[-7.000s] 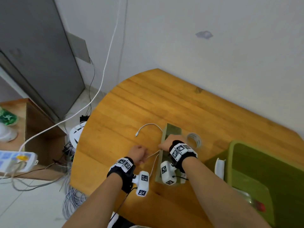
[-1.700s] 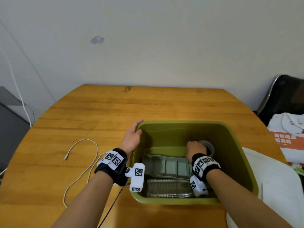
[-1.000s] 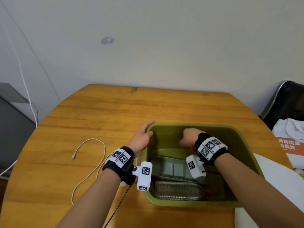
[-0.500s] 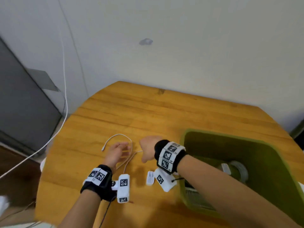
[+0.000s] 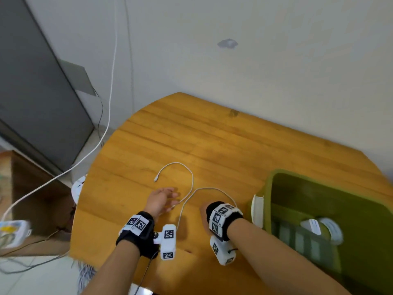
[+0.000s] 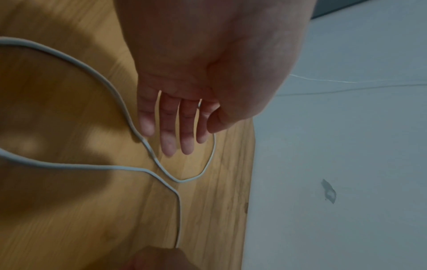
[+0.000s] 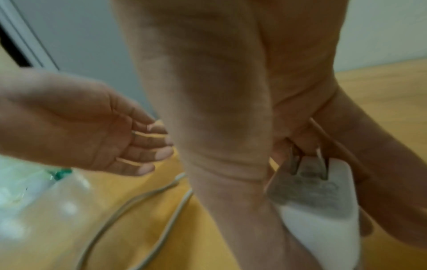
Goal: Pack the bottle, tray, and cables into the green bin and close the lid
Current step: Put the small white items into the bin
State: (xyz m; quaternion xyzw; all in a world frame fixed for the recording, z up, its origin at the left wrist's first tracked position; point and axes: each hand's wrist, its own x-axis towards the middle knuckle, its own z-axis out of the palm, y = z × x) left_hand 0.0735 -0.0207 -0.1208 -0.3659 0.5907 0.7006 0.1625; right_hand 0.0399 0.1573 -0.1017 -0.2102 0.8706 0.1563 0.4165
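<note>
White cable is lying loose on the wooden table, snaking in an S from a small connector at its far end, round a loop, then back toward the person's wrists. Its near end is running to a white charger plug, prongs visible, which the right hand is gripping with fingers curled round it; in the head view that hand is mostly hiding behind its wristband, just left of the bin. Left hand is hovering over the cable's middle stretch, fingers straight and slightly spread, holding nothing; the left wrist view is showing fingertips just above the cable, and I can't tell whether they're touching it. Green bin is sitting on the table at the right edge, open. Inside, a grey ribbed tray is lying along the bottom, with a white rounded thing beside it, too blurred to name. A white latch piece is hanging on the bin's left wall. Bottle isn't distinguishable in this frame. Beyond the table: a pale wall with a grey patch, a dark grey door, and a white cord trailing down to the floor on the left.
</note>
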